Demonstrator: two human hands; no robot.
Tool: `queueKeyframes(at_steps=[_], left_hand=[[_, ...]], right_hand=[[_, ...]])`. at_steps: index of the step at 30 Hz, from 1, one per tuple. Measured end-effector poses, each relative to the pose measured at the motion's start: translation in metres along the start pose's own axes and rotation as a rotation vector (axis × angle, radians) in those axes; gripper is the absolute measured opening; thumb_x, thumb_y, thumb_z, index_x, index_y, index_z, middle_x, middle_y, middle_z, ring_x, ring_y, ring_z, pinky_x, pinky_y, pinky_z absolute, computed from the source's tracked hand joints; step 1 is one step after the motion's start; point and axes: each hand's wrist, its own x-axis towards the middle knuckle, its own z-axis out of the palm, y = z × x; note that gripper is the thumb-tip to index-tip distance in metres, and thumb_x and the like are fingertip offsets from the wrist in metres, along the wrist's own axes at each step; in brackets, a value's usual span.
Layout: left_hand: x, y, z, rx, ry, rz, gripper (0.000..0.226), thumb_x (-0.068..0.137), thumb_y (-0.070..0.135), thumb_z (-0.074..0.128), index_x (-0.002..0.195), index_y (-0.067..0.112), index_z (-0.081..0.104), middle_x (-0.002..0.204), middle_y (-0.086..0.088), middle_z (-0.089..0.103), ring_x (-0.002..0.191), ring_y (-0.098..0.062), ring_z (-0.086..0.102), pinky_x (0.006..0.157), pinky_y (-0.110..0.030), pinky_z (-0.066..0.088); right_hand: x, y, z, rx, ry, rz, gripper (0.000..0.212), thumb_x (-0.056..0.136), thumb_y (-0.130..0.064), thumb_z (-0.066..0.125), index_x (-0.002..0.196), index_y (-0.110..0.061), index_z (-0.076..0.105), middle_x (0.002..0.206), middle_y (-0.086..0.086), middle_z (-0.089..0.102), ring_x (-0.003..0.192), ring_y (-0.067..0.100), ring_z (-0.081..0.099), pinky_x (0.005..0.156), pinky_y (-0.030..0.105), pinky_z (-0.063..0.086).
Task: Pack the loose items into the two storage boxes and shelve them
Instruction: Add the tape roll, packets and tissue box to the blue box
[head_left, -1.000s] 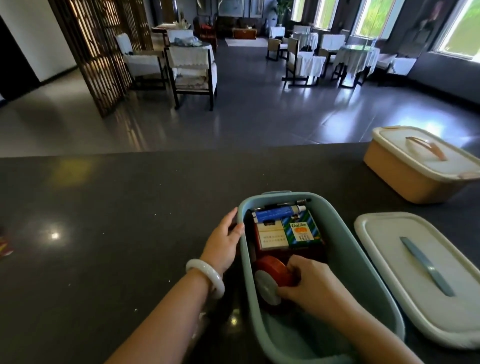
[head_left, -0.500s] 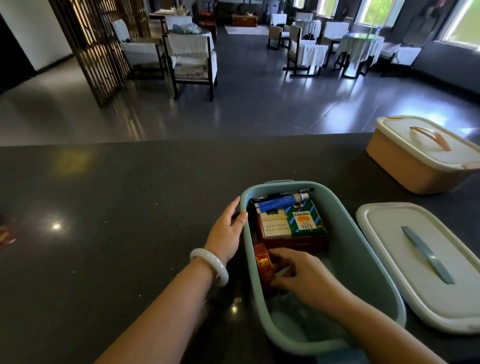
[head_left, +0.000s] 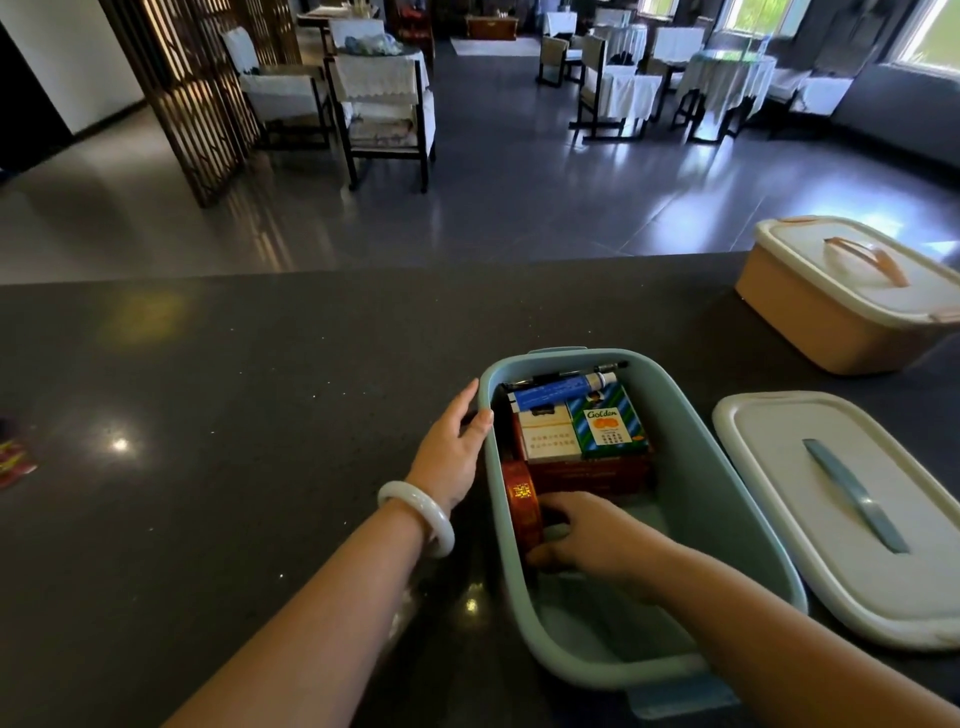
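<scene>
An open pale-blue storage box (head_left: 727, 519) stands on the dark counter in front of me. Packed at its far end are a green "Golden" carton (head_left: 607, 426), a white carton (head_left: 550, 441), a blue tube (head_left: 558, 389), a black pen (head_left: 566, 373) and a red box (head_left: 592, 475). My right hand (head_left: 592, 535) is inside the box and grips a red round tin (head_left: 522, 501), which stands on edge against the left wall. My left hand (head_left: 454, 447) holds the box's left rim, thumb over the edge. The box's white lid (head_left: 841, 514) lies to the right.
A second, orange storage box (head_left: 826, 322) with its lid on sits at the far right of the counter. A small red object (head_left: 13, 462) lies at the counter's left edge. Beyond the counter is a dining room with chairs and tables.
The red tin was turned from showing its white face to standing on edge against the box's left wall. My right hand moved deeper into the box with it. The left hand stayed on the rim.
</scene>
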Motion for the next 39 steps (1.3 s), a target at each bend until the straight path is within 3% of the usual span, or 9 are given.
queueKeyframes(at_steps=[5,8,11,14,17,24,31,35,39], left_hand=[[0.001,0.0,0.0,-0.011,-0.008,-0.006,0.05,0.101,0.035,0.041,0.149,0.036,0.025,0.149,0.0,0.039,0.131,-0.015,0.042,0.108,-0.039,0.037],[0.0,0.0,0.0,-0.011,-0.005,0.007,0.05,0.102,0.034,0.041,0.149,0.035,0.026,0.147,0.001,0.041,0.12,-0.007,0.043,0.098,-0.03,0.038],[0.001,0.0,0.0,-0.009,-0.011,0.007,0.05,0.102,0.034,0.041,0.149,0.035,0.026,0.147,0.002,0.042,0.109,-0.002,0.044,0.087,-0.023,0.038],[0.0,0.0,0.0,-0.008,-0.008,0.008,0.05,0.102,0.034,0.041,0.149,0.035,0.025,0.146,0.003,0.043,0.098,0.004,0.047,0.081,-0.018,0.039],[0.0,-0.001,0.0,-0.002,-0.009,0.009,0.05,0.102,0.035,0.041,0.149,0.036,0.026,0.146,0.003,0.043,0.099,0.004,0.046,0.078,-0.016,0.039],[0.003,-0.004,-0.001,-0.017,0.0,-0.003,0.049,0.101,0.037,0.042,0.148,0.038,0.027,0.145,0.003,0.044,0.118,-0.006,0.044,0.098,-0.03,0.036],[0.003,-0.005,-0.001,-0.009,0.004,0.011,0.049,0.101,0.037,0.041,0.149,0.037,0.027,0.146,0.003,0.043,0.124,-0.008,0.042,0.101,-0.032,0.035],[0.004,-0.006,0.0,-0.006,0.001,0.014,0.049,0.101,0.037,0.04,0.149,0.038,0.026,0.149,0.003,0.04,0.131,-0.012,0.039,0.099,-0.031,0.033],[0.004,-0.007,0.001,-0.014,0.014,0.019,0.048,0.102,0.037,0.041,0.148,0.037,0.027,0.15,0.003,0.038,0.136,-0.014,0.036,0.106,-0.034,0.032]], right_hand=[[0.009,-0.008,0.001,-0.068,0.098,-0.033,0.031,0.093,-0.026,0.059,0.124,-0.023,0.058,0.117,-0.006,0.061,0.108,0.012,0.058,0.095,0.029,0.046],[0.016,-0.011,0.002,-0.073,0.162,-0.03,0.03,0.094,-0.032,0.057,0.122,-0.02,0.059,0.116,-0.002,0.062,0.106,0.015,0.06,0.097,0.035,0.048],[0.021,-0.006,-0.001,-0.033,0.194,0.001,0.025,0.087,-0.034,0.066,0.109,-0.022,0.063,0.102,-0.008,0.065,0.094,0.009,0.062,0.082,0.026,0.05],[0.021,0.003,-0.002,-0.06,0.119,0.046,0.029,0.078,-0.027,0.076,0.104,-0.023,0.065,0.094,-0.01,0.065,0.086,0.002,0.06,0.065,0.015,0.043],[0.027,0.008,0.0,-0.067,0.096,0.086,0.027,0.081,-0.029,0.074,0.105,-0.02,0.066,0.094,-0.007,0.066,0.084,0.003,0.062,0.066,0.016,0.044],[0.035,0.007,0.0,0.118,0.216,0.099,0.034,0.084,-0.049,0.065,0.097,-0.018,0.069,0.089,-0.006,0.071,0.081,0.008,0.067,0.063,0.019,0.045],[0.038,0.008,0.004,0.075,0.174,0.086,0.025,0.086,-0.042,0.065,0.097,-0.019,0.067,0.087,-0.007,0.069,0.078,0.006,0.066,0.061,0.017,0.045],[0.041,0.012,0.004,0.099,0.193,0.101,0.03,0.087,-0.042,0.064,0.1,-0.015,0.067,0.087,-0.004,0.07,0.074,0.007,0.067,0.053,0.014,0.044],[0.048,0.009,0.008,0.089,0.253,0.118,0.045,0.09,-0.052,0.053,0.099,-0.01,0.064,0.09,0.006,0.07,0.075,0.016,0.067,0.06,0.02,0.05]])
